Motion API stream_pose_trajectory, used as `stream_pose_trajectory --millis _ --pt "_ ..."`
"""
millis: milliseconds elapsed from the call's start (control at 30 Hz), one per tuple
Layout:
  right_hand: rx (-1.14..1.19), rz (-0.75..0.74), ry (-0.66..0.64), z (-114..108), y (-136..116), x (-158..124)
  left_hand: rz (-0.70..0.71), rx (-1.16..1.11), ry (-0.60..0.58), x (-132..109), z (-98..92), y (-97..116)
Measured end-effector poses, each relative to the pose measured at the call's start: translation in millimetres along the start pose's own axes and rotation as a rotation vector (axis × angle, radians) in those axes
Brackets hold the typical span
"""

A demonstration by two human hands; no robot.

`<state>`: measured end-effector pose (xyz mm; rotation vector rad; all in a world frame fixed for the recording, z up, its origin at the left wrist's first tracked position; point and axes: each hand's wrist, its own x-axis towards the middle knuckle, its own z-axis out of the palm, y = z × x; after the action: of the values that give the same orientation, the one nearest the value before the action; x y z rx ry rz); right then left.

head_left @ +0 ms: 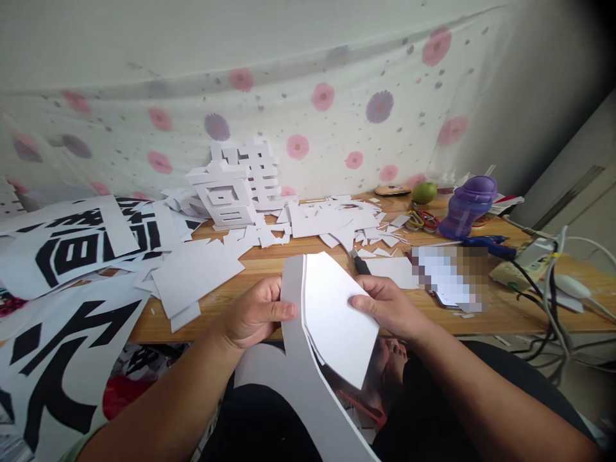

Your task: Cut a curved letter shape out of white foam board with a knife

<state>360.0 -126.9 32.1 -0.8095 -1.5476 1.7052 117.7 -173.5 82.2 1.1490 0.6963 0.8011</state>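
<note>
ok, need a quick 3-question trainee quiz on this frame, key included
1. True or false: the left hand and the right hand both grip the white cut-out pieces.
2. Which lies nearer the purple bottle: A) the green fruit, or B) the standing foam characters?
3. Fill in: the printed sheets with black strokes lie on the person's ___ side.
Key: 1 true; 2 A; 3 left.

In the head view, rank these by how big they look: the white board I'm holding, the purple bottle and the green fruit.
1. white board, largest, though its nearness to the camera exaggerates this
2. purple bottle
3. green fruit
</note>
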Motion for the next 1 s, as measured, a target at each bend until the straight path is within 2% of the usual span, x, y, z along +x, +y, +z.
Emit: stream_pose_trajectory --millis 200,467,567,700,767,867,1000 --pt "-0.209 0.005 -0.011 -6 -19 -7 0.019 0.077 0.04 -5 -1.0 1" --pt "-0.42 -0.021 -0.026 -9 -30 -12 -0.022 0.18 0.091 -10 -7.4 0" --pt "-0.413 -0.015 -0.03 -8 -27 -12 -0.031 0.174 0.104 -11 -6.4 0" --pt "-0.291 0.013 -0.049 -8 -11 -8 -0.052 0.11 0.088 -11 -3.9 1" --pt "-0.259 0.023 -0.095 -9 -5 -5 -0.029 0.072 0.135 -9 -3.5 -1" --pt "-0.266 0.016 -0.183 -10 -3 -3 0.056 0.004 0.273 -5 -1.8 -5" --pt "-0.461 -0.118 -0.227 -5 -3 2 0.128 -0.094 0.363 3 9.7 -11"
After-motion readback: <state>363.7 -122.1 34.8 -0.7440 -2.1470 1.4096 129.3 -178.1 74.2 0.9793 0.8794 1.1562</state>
